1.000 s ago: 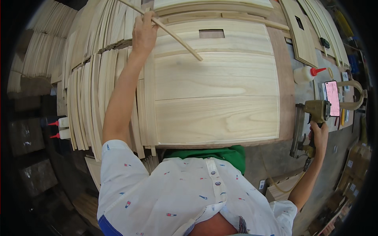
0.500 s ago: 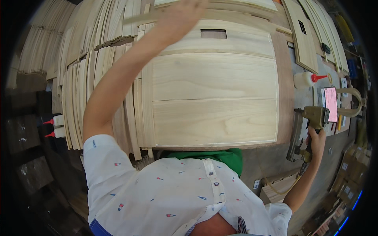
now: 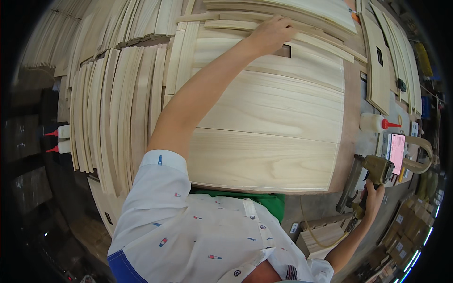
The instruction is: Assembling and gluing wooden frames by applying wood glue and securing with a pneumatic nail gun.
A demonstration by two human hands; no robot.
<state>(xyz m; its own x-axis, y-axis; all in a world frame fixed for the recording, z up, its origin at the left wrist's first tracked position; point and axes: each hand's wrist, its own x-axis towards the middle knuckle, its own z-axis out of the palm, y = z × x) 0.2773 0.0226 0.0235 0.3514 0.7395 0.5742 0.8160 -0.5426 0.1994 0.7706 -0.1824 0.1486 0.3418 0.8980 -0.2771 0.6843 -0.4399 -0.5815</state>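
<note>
My left hand (image 3: 273,35) reaches over the far part of a pale wooden panel (image 3: 264,155). Its fingers are closed on a long thin wooden strip (image 3: 325,47) lying across the panel's far side, and the fingertips are partly hidden. Just below that hand, a dark rectangular cutout (image 3: 284,51) in the panel is partly covered by my wrist. Off the panel's right side, my right hand (image 3: 373,198) grips the handle of a nail gun (image 3: 377,169), which has a hose running from its lower end. The gun is held apart from the panel.
Stacks of wooden strips (image 3: 113,108) crowd the left. Right of the panel are a white glue bottle (image 3: 373,122) with a red tip, a phone (image 3: 397,153) with a pink screen, and a board with a slot (image 3: 379,70). Two more glue bottles (image 3: 63,139) are at far left.
My left hand has come down and to the right in the picture, now closed on a strip above the cutout. The view has shifted slightly. My right hand still holds the nail gun beside the panel.
</note>
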